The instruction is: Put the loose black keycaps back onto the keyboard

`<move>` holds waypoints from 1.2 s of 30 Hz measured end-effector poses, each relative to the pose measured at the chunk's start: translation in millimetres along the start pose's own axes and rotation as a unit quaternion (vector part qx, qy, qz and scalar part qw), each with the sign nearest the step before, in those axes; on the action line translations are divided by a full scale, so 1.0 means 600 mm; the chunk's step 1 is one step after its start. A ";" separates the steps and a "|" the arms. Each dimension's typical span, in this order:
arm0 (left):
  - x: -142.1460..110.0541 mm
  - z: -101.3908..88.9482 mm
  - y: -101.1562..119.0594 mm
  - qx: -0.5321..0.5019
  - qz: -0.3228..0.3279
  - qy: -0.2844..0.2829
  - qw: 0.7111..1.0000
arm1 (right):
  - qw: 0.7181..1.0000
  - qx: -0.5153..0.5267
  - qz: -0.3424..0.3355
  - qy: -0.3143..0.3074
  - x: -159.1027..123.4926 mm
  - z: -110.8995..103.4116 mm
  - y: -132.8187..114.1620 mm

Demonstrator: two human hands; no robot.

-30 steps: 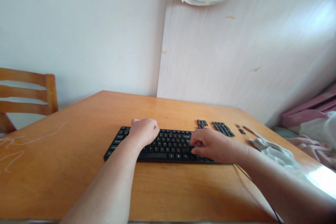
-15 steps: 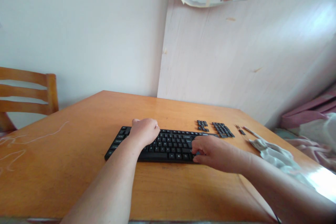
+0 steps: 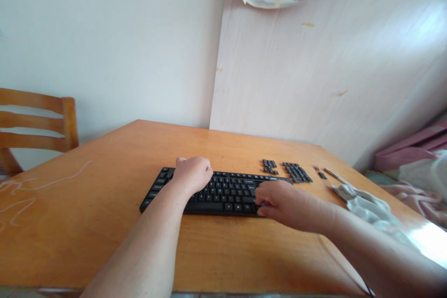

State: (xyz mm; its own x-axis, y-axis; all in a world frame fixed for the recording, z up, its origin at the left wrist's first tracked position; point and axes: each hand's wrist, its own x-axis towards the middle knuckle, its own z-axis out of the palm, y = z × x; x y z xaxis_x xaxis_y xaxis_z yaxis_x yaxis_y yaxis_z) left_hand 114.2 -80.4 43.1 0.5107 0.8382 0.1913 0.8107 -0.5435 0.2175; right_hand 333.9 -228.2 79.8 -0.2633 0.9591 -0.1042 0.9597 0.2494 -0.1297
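Observation:
A black keyboard (image 3: 223, 192) lies flat on the wooden table. Across its back edge, left of the middle, rests my left hand (image 3: 194, 173), closed with the fingers curled over the far side and mostly hidden. My right hand (image 3: 277, 198) is at the keyboard's right end, thumb and fingers drawn together low over it. A small bluish patch shows between them; what it is I cannot make out. Behind the keyboard, two groups of loose black keycaps lie in rows: a smaller one (image 3: 269, 167) and a larger one (image 3: 296, 172).
Right of the keycaps lie a thin tool with a dark part (image 3: 320, 173), a slim rod (image 3: 333, 176) and a crumpled pale cloth (image 3: 370, 207). A cable (image 3: 344, 265) runs under my right forearm. A wooden chair (image 3: 38, 121) stands left of the table (image 3: 104, 223), against a wall.

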 end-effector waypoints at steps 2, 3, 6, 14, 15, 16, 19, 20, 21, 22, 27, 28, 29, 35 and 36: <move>0.000 0.001 0.000 0.001 -0.002 0.003 1.000 | 1.000 -0.007 0.006 -0.002 0.000 0.001 -0.002; 0.000 0.002 -0.001 0.001 -0.003 0.005 1.000 | 1.000 -0.010 0.009 -0.003 0.001 0.001 -0.003; 0.001 0.005 -0.002 0.000 -0.003 0.007 1.000 | 1.000 -0.016 0.018 -0.011 0.002 0.000 -0.006; 0.002 0.006 -0.004 0.003 0.003 0.012 1.000 | 0.998 -0.055 0.022 -0.002 -0.007 0.007 -0.019; 0.002 0.006 -0.004 0.002 0.004 0.011 1.000 | 0.998 -0.058 0.023 -0.003 -0.008 0.008 -0.021; 0.002 0.006 -0.004 0.000 0.003 0.009 1.000 | 0.998 -0.059 0.025 -0.003 -0.008 0.008 -0.022; 0.002 0.005 -0.003 -0.002 -0.002 0.005 1.000 | 0.998 -0.055 0.041 -0.009 -0.006 0.006 -0.024; 0.002 0.005 -0.003 -0.003 -0.003 0.005 1.000 | 0.997 -0.052 0.047 -0.011 -0.005 0.005 -0.024; 0.002 0.005 -0.003 -0.003 -0.002 0.005 1.000 | 0.997 -0.049 0.051 -0.013 -0.003 0.003 -0.022; 0.002 0.006 -0.003 -0.003 -0.001 0.007 1.000 | 0.997 -0.045 0.053 -0.014 -0.001 0.002 -0.020; 0.002 0.006 -0.004 0.002 0.002 0.011 1.000 | 0.998 -0.029 0.046 -0.025 0.008 -0.003 -0.013; 0.002 0.006 -0.004 0.001 0.002 0.010 1.000 | 0.998 -0.030 0.043 -0.027 0.009 -0.004 -0.014; 0.002 0.005 -0.003 0.001 0.002 0.009 1.000 | 0.998 -0.032 0.041 -0.028 0.009 -0.004 -0.014; 0.002 0.005 -0.003 0.000 -0.002 0.005 1.000 | 0.999 0.001 0.046 -0.027 0.008 -0.003 -0.010; 0.002 0.005 -0.003 0.001 -0.001 0.004 1.000 | 0.998 0.011 0.048 -0.031 0.008 -0.002 -0.008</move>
State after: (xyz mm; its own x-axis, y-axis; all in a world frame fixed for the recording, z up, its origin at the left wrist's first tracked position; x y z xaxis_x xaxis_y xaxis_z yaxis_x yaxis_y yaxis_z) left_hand 114.3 -78.3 40.2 0.5066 0.8389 0.1989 0.8126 -0.5417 0.2151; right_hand 328.1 -224.5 81.1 -0.1769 0.9680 -0.1781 0.9786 0.1536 -0.1373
